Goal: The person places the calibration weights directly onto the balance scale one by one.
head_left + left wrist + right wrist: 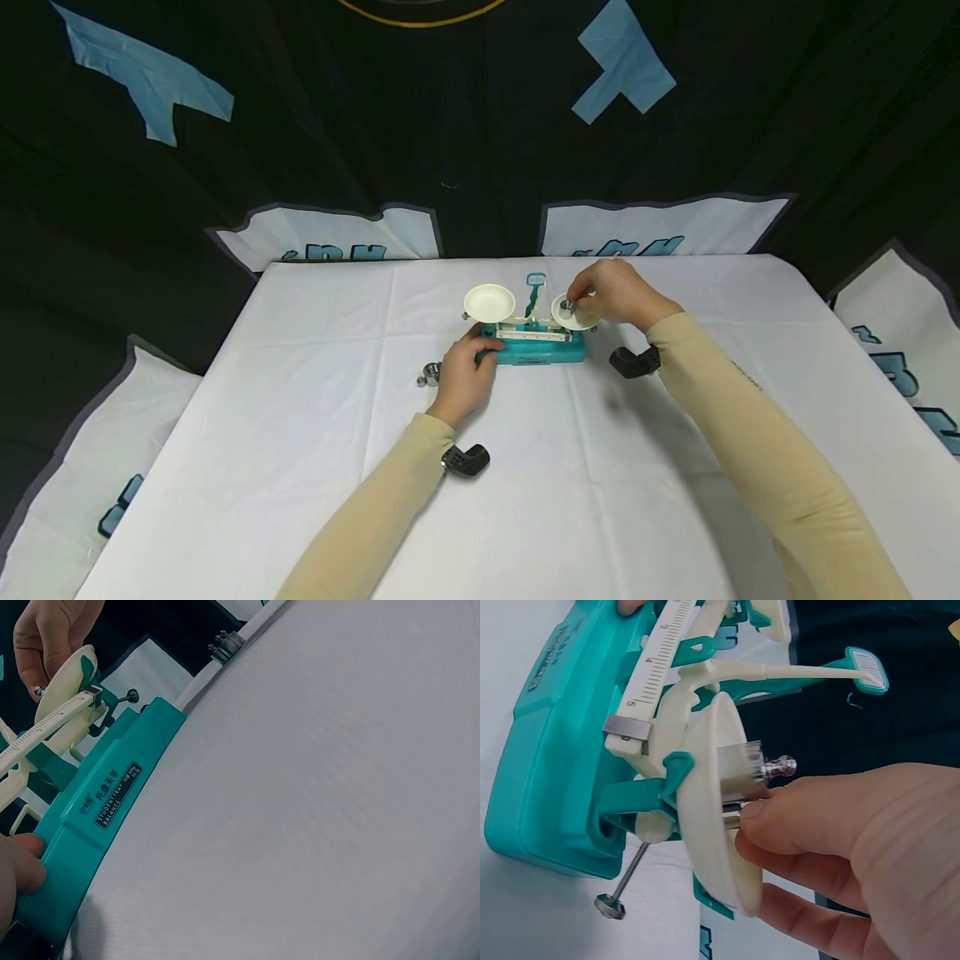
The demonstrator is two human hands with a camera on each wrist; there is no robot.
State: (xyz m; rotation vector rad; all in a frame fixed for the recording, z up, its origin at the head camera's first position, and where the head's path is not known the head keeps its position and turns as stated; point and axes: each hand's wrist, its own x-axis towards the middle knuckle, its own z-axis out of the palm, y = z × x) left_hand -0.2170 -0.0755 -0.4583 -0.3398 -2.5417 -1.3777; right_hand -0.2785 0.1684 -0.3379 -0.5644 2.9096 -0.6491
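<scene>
A teal tray balance with two cream pans stands at the table's middle back. My left hand grips the left end of its base, thumb against the teal body. Over the right pan, my right hand pinches a small shiny metal weight between thumb and finger. Beside it on that pan is a larger knobbed metal weight. The left pan bears nothing visible. A metal rider sits near the 5 on the beam.
Several metal weights stand on the white cloth left of my left hand. More weights show beyond the balance in the left wrist view. An adjusting screw juts from the beam's end. Dark cloth hangs behind the table.
</scene>
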